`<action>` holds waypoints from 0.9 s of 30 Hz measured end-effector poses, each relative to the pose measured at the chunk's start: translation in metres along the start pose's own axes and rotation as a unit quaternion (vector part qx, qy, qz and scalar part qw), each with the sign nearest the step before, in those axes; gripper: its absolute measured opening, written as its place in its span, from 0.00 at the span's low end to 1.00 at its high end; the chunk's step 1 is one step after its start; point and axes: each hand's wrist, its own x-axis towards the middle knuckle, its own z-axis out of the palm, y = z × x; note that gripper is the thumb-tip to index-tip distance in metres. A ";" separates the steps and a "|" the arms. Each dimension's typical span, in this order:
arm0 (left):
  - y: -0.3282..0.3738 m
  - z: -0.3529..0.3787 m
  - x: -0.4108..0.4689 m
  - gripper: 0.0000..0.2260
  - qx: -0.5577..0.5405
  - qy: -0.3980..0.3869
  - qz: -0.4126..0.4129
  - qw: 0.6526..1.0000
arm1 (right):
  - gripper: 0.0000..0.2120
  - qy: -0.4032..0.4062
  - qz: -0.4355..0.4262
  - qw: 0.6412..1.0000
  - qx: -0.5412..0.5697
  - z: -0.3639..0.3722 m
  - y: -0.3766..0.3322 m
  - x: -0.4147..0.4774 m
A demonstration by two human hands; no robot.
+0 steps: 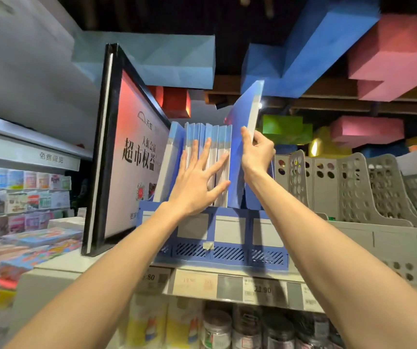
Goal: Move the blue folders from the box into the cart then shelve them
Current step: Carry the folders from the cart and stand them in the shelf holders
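Observation:
Several blue folders (203, 137) stand upright in a blue slotted file rack (227, 238) on the top shelf. My left hand (197, 180) lies flat against their spines with fingers spread, pressing them leftward. My right hand (257, 149) grips one more blue folder (246, 114), which is tilted to the right and sticks up higher than the others, its lower end down in the rack beside the row. No box or cart is in view.
A black-framed sign (127, 157) stands left of the rack. Grey perforated file holders (353, 187) fill the shelf to the right. Price tags (227, 285) line the shelf edge, with jars (217, 328) below. Coloured packets (21, 197) cover a display at far left.

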 end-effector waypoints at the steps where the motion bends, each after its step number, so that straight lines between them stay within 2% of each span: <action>1: -0.001 -0.001 0.000 0.30 0.002 -0.005 0.001 1.000 | 0.20 -0.002 0.002 1.000 0.001 0.001 0.003 0.001; 5: 0.002 -0.003 -0.001 0.31 -0.001 -0.026 0.003 1.000 | 0.17 0.020 0.024 0.999 0.038 0.003 0.012 0.003; 9: 0.001 -0.007 0.000 0.32 0.001 -0.037 0.004 0.999 | 0.17 -0.036 -0.018 0.999 0.016 0.006 0.019 -0.006; 11: 0.001 -0.007 0.000 0.32 0.007 -0.041 0.001 0.999 | 0.14 -0.059 0.004 0.998 0.023 0.008 0.022 -0.012; 15: -0.001 -0.008 0.000 0.32 0.003 -0.053 0.004 0.999 | 0.17 -0.109 0.071 0.991 0.023 0.001 0.028 -0.017; 21: -0.003 -0.010 0.000 0.32 0.002 -0.057 0.011 0.998 | 0.11 -0.266 0.162 0.949 0.047 -0.033 0.030 -0.022; 24: -0.005 -0.010 0.000 0.32 -0.001 -0.059 0.013 0.998 | 0.13 -0.320 0.170 0.931 0.040 -0.043 0.026 -0.028; 27: -0.006 -0.009 0.000 0.29 -0.010 -0.064 0.013 0.998 | 0.17 -0.389 0.223 0.893 0.029 -0.056 0.027 -0.031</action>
